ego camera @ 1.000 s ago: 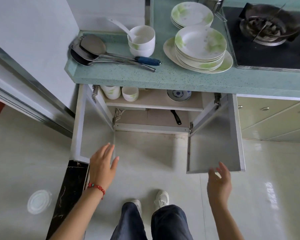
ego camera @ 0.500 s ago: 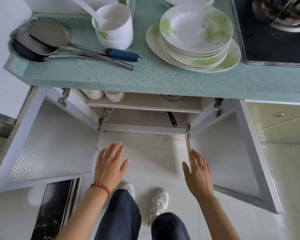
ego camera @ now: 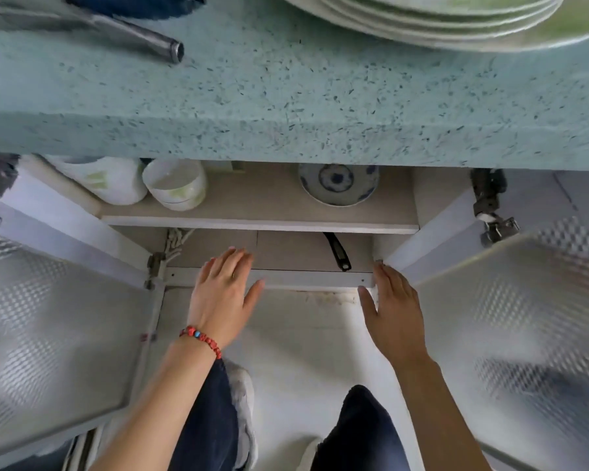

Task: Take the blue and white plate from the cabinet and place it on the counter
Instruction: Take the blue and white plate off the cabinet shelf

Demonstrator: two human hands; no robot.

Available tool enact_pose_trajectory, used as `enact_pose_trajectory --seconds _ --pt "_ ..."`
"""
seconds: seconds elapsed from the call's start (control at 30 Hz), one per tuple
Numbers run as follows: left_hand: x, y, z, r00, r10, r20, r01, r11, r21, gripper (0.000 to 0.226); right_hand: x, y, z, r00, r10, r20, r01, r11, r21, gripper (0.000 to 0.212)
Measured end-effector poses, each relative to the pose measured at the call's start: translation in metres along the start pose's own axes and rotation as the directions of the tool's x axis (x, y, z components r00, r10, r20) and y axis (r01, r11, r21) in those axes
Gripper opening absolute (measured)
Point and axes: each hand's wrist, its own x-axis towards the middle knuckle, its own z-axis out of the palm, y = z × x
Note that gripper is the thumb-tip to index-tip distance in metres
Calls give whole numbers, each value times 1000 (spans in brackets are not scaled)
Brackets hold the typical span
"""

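Both my grips, left hand (ego camera: pixel 223 294) and right hand (ego camera: pixel 393 312), are wide and empty below the shelf (ego camera: pixel 259 223) where the blue and white plate (ego camera: pixel 338 185) lies; it is probably stiff, smooth, breakable ceramic, so I would take its near rim.

Both arms outstretched, left hand (ego camera: pixel 223 294) and right hand (ego camera: pixel 393 309) flat, fingers loose (each grip empty).

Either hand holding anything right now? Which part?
Nothing held. Left hand and right hand are open and empty at the cabinet's lower edge; the plate sits untouched on the shelf.
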Motion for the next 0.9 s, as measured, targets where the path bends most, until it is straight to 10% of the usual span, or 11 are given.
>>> enact_pose_trajectory --seconds 0.43,0.9 --pt "125 -41 110 949 156 -276 -147 988 50 50 116 66 97 909 -137 -393 147 989 -5 38" --pt "242 -22 128 977 -40 -210 -40 931 -362 36 239 77 70 921 -86 -379 102 994 24 25"
